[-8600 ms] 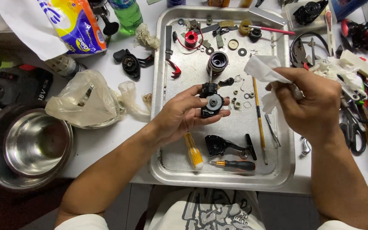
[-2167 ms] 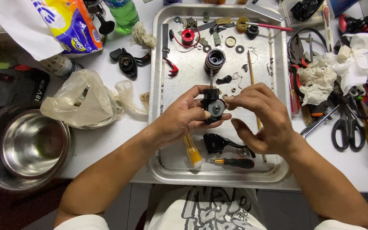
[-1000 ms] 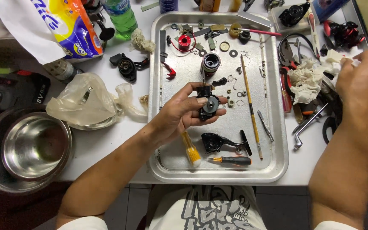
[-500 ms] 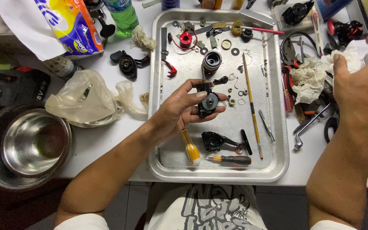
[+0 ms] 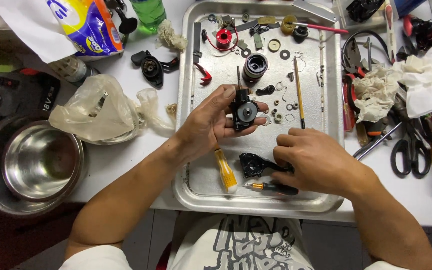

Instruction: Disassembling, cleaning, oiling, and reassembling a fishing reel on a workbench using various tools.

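My left hand holds a small black reel body over the middle of a metal tray. My right hand rests low on the tray, its fingers on a black side-cover part and just above a small screwdriver with a black handle. A yellow-handled tool lies under my left wrist. Whether the right hand grips anything is unclear.
Small washers, springs, a black spool, a red part and a thin brush lie on the tray. A steel bowl and plastic bag sit left. Crumpled tissue, scissors and pliers lie right.
My right hand left the reel body, reached out to the tissue at the far right, then came back down to the black part and screwdriver at the tray's near edge. The left hand kept the reel.
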